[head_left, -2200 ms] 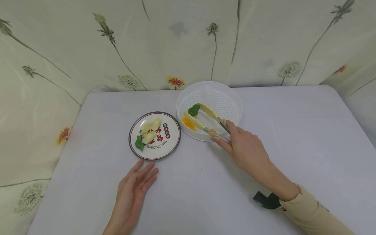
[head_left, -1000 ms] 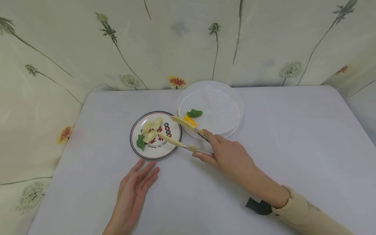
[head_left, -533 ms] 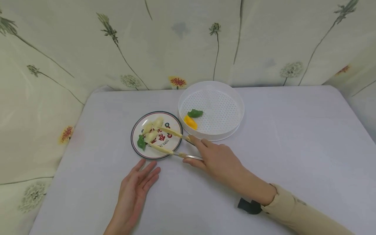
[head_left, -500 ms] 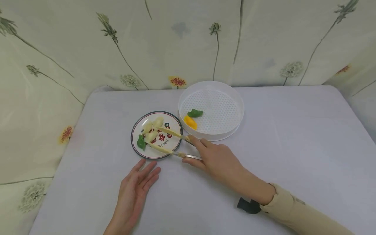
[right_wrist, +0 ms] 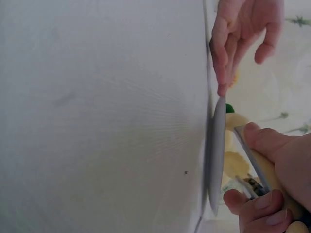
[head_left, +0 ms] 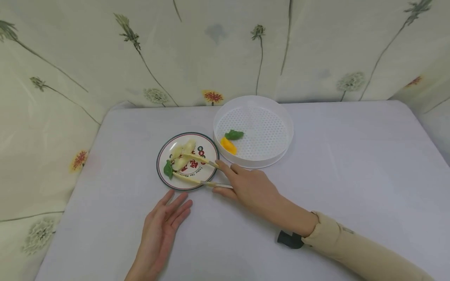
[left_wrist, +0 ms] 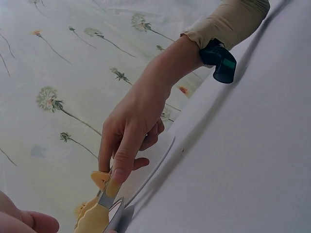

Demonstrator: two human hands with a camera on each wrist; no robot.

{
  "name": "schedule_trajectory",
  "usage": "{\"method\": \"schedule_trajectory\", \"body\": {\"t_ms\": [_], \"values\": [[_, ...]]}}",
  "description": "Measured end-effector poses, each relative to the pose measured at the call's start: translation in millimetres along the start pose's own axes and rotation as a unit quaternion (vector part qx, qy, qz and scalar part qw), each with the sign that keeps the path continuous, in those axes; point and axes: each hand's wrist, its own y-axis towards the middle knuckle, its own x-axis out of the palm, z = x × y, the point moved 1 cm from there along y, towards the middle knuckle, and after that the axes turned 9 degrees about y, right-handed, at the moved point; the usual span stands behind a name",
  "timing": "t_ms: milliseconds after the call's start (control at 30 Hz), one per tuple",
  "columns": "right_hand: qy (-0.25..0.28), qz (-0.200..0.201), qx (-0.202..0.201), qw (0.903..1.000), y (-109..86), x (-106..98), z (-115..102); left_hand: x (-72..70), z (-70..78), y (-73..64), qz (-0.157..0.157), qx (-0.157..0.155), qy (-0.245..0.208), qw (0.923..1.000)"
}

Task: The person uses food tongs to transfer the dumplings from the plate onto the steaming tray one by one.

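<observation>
My right hand (head_left: pixel 251 191) grips a pair of tongs (head_left: pixel 198 158) with cream tips and metal arms. The tongs' arms are spread over the plate (head_left: pixel 205 173), which is white with a dark rim and red lettering. One tip lies over the pale dumpling-like pieces (head_left: pixel 181 163); the other reaches beside a green leafy piece (head_left: pixel 168 169). In the right wrist view, thumb and fingers hold the tongs (right_wrist: pixel 252 155) from both sides. My left hand (head_left: pixel 159 230) has its fingers extended, fingertips right at the plate's near rim, holding nothing.
A round white perforated steamer tray (head_left: pixel 286 146) stands right of the plate, close to its rim. Inside it lie a green piece (head_left: pixel 234 135) and a yellow piece (head_left: pixel 228 146). A white cloth covers the table (head_left: pixel 351 164); a flowered curtain (head_left: pixel 309 50) hangs behind.
My right hand has carried the tongs left from the steamer tray to over the plate. The green and yellow pieces stay in the tray. The left hand keeps its place.
</observation>
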Motion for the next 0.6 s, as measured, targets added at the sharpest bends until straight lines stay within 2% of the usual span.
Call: {"method": "schedule_trajectory", "body": {"t_ms": [333, 600], "values": [[-0.017, 0.036, -0.027, 0.9988, 1.5, 2.6, 1.6, 0.5, 1.2, -0.2, 0.000, -0.007, 0.010, 0.9999], [-0.017, 0.043, -0.025, 0.9986, 1.1, -0.1, 1.7, -0.1, 0.9, 0.3, 0.002, -0.009, 0.010, 0.9999]]}}
